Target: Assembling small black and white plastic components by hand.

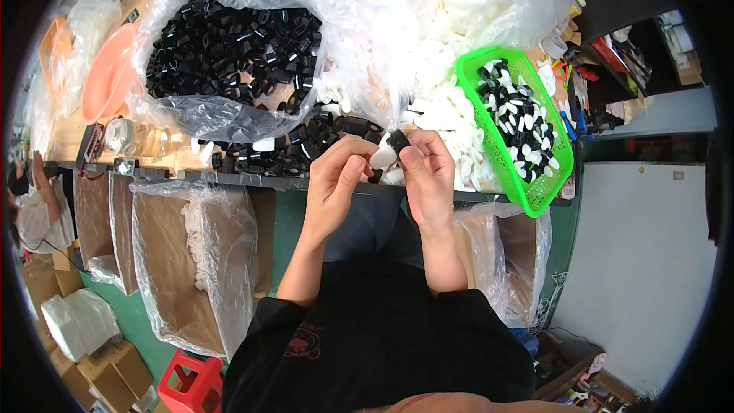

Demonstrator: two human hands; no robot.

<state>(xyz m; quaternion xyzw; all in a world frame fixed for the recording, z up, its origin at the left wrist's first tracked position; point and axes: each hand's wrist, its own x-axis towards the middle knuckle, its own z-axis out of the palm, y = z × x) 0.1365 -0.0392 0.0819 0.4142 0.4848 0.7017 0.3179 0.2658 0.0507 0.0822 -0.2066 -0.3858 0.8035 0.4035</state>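
Observation:
Both of my hands meet over the table's front edge. My left hand point(335, 183) pinches a white oval plastic piece point(383, 157) between thumb and fingers. A short black plastic sleeve point(398, 140) is gripped in my right hand point(430, 180). The two pieces touch or nearly touch; whether they are joined I cannot tell. Just behind my hands lies a loose heap of black pieces point(260, 157). White plastic pieces point(451, 126) are piled beyond my right hand. To their right, a green basket point(563, 172) holds mixed black and white pieces.
A clear bag of black pieces point(222, 46) lies open at the back left, beside a pink basin point(107, 73) and a glass jar point(138, 138). Plastic-lined boxes point(191, 275) stand below the table edge. A red stool point(191, 382) is at lower left.

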